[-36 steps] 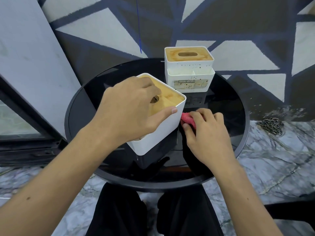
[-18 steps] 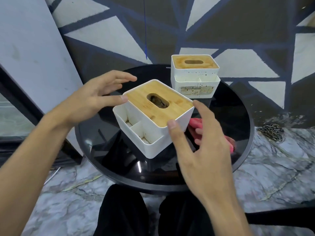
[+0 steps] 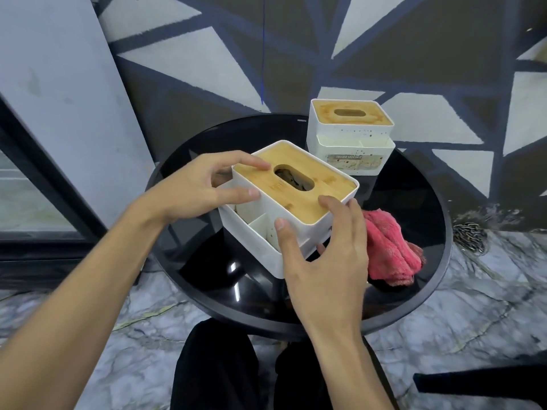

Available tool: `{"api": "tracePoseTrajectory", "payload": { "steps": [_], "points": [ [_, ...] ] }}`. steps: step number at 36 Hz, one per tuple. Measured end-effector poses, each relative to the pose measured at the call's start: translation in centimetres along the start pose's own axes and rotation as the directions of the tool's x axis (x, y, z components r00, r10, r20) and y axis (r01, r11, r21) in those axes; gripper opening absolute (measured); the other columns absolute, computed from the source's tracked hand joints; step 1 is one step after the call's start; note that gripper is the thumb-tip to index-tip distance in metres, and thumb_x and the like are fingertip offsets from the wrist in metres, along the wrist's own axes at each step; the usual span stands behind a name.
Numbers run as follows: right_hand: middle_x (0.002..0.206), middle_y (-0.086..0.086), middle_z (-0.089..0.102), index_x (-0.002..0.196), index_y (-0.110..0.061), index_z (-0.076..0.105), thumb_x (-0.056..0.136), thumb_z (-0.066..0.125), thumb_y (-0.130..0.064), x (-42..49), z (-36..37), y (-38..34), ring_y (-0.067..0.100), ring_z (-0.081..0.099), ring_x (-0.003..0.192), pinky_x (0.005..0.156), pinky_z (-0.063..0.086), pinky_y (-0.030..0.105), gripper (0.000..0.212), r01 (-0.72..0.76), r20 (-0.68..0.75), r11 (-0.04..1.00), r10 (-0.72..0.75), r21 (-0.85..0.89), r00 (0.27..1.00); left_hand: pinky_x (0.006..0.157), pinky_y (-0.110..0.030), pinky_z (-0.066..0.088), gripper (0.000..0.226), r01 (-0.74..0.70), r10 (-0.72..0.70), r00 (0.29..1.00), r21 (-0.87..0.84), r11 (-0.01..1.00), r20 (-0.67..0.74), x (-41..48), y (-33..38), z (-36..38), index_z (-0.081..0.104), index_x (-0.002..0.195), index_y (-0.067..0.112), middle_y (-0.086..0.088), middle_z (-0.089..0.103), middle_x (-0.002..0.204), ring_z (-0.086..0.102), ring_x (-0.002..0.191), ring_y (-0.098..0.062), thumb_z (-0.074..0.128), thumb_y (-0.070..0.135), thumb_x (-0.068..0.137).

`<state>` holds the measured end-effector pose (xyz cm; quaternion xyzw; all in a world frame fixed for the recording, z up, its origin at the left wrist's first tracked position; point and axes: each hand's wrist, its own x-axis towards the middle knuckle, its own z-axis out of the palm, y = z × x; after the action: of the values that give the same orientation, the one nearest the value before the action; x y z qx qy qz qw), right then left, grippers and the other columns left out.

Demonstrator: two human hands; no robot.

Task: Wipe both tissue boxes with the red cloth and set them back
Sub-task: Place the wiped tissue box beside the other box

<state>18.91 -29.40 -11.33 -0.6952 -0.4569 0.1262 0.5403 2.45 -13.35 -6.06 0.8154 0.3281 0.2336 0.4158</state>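
Head view: tissue box judged rigid, light, slick. Left hand pinches its 9 o'clock end; right hand clasps its 5 o'clock corner.

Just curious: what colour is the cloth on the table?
The cloth is pinkish red; head view.

Cloth right of near box; far box behind

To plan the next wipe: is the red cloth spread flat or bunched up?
Bunched up: the red cloth lies in loose folds on the black table.
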Motion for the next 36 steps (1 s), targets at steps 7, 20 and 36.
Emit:
{"api": "tracePoseTrajectory", "payload": {
  "steps": [7,20,36],
  "points": [
    [0.158,-0.007,0.050,0.135,-0.037,0.056,0.090,0.080,-0.045,0.9,-0.2,1.0,0.015,0.052,0.143,0.102,0.060,0.047,0.052,0.042,-0.022,0.995,-0.040,0.095,0.999,0.091,-0.025,0.062,0.042,0.025,-0.028,0.993,-0.025,0.999,-0.114,-1.4,-0.3,0.5,0.074,0.127,0.040,0.020,0.072,0.127,0.074,0.113,-0.006,0.082,0.039,0.085],
    [0.124,-0.008,0.073,0.126,-0.040,0.062,0.087,0.087,-0.026,4.8,-3.2,1.1,0.009,0.072,0.115,0.081,0.065,0.025,0.049,0.075,0.199,0.977,-0.116,0.200,0.973,0.079,-0.012,0.054,0.048,0.062,-0.028,0.893,0.060,0.996,-0.449,-4.6,1.0,3.3,0.072,0.121,0.051,0.022,0.069,0.124,0.070,0.103,-0.005,0.081,0.064,0.075],
    [0.113,-0.038,0.054,0.130,-0.034,0.059,0.089,0.084,-0.032,16.9,3.0,0.0,-0.026,0.057,0.094,0.071,0.045,-0.002,0.048,0.158,0.327,0.972,-0.208,0.172,0.922,0.085,-0.039,0.064,0.046,0.101,-0.002,0.795,0.130,0.986,-0.606,2.9,-1.9,-1.6,0.072,0.121,0.052,0.011,0.070,0.124,0.070,0.101,-0.012,0.083,0.067,0.079]
  ]
}}
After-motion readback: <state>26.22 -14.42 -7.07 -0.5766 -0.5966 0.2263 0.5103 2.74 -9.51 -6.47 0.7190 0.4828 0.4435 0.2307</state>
